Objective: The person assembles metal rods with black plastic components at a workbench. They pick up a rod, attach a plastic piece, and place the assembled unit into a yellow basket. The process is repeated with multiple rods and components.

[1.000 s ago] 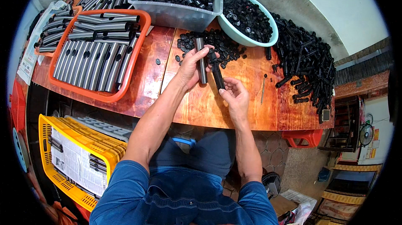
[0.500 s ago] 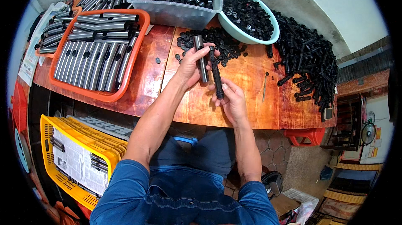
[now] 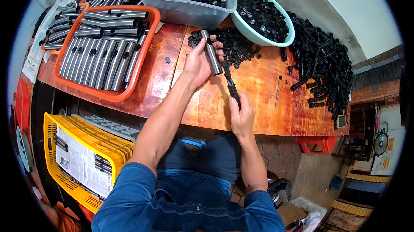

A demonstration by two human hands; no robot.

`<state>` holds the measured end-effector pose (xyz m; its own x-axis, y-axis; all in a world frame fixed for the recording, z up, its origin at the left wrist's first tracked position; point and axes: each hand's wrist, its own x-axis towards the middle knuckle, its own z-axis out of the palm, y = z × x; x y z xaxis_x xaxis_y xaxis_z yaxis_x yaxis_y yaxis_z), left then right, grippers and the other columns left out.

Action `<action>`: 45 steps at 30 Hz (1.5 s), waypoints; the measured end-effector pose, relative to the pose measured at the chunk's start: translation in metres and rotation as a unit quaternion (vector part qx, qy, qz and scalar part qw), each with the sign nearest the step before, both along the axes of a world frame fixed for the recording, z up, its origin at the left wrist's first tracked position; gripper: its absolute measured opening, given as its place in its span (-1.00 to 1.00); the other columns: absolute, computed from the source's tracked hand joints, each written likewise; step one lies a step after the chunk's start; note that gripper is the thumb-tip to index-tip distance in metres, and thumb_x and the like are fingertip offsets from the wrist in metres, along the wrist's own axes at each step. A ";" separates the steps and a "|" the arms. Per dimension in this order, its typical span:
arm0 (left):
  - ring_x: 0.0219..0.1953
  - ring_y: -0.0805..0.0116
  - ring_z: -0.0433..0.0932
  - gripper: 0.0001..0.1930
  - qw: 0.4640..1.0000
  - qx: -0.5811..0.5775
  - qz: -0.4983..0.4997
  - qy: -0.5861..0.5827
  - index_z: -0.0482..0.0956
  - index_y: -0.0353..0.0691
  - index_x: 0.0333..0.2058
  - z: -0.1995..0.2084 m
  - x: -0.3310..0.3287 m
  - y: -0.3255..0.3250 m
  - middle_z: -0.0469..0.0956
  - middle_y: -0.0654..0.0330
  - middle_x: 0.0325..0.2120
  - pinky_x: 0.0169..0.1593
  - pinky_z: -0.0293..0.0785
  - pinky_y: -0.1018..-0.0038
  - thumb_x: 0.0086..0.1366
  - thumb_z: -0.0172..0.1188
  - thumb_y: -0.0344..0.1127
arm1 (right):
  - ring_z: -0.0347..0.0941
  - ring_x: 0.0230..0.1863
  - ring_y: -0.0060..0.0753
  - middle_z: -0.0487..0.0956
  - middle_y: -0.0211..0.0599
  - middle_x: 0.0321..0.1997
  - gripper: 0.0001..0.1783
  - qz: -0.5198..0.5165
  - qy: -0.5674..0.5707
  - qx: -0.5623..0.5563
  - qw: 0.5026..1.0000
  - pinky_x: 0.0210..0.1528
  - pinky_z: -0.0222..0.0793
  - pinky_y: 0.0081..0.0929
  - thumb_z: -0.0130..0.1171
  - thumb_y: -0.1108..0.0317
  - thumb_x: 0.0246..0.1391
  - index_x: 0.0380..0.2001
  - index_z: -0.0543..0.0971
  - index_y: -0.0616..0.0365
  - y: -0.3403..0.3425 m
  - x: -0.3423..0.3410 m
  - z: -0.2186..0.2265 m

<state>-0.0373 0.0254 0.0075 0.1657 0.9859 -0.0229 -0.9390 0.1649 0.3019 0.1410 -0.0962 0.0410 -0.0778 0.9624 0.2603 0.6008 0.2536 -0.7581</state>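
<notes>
Polished orange-brown counter (image 3: 265, 107) in the head view, and over its middle the left hand (image 3: 196, 66) curls its fingers round a tilted metal tube (image 3: 211, 54)! Nearer and right, the right hand (image 3: 244, 115) pinches a slim black part (image 3: 233, 91), far end just beside the tube; loose black pieces (image 3: 238, 51) lie beyond, an orange basket (image 3: 113, 97) left.

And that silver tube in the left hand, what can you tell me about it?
The silver tube is straight and shiny, metallic-looking, with a dark hole in its side near the far end. It slants over the table, near end toward the right, held in the fingers of the left hand. The tip of a black part is close by; contact is unclear.
</notes>
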 end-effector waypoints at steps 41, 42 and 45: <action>-0.46 0.48 0.29 -0.59 0.994 0.022 0.089 -0.058 0.43 -0.18 0.05 -0.003 -0.005 0.007 0.35 0.28 -0.41 -0.38 0.32 0.55 0.56 -0.11 0.04 | 0.55 -0.56 -0.05 0.55 0.00 -0.56 -0.79 0.008 -0.029 0.035 0.999 -0.48 0.38 -0.26 0.22 0.38 0.18 -0.14 0.59 0.25 -0.006 -0.021 -0.022; -0.47 0.46 0.30 -0.59 0.994 0.019 0.086 -0.067 0.42 -0.18 0.02 -0.005 -0.005 0.007 0.36 0.26 -0.42 -0.38 0.31 0.53 0.56 -0.12 0.05 | 0.55 -0.56 -0.03 0.56 0.01 -0.56 -0.79 0.010 -0.037 0.055 0.998 -0.49 0.38 -0.25 0.22 0.39 0.18 -0.14 0.60 0.25 -0.006 -0.023 -0.022; -0.47 0.44 0.32 -0.60 0.994 0.038 0.056 -0.081 0.41 -0.17 -0.02 -0.013 -0.002 0.007 0.37 0.25 -0.43 -0.39 0.30 0.52 0.56 -0.13 0.07 | 0.56 -0.56 -0.02 0.57 0.00 -0.55 -0.78 0.015 -0.071 0.107 0.992 -0.50 0.40 -0.22 0.21 0.39 0.18 -0.14 0.59 0.25 -0.004 -0.025 -0.023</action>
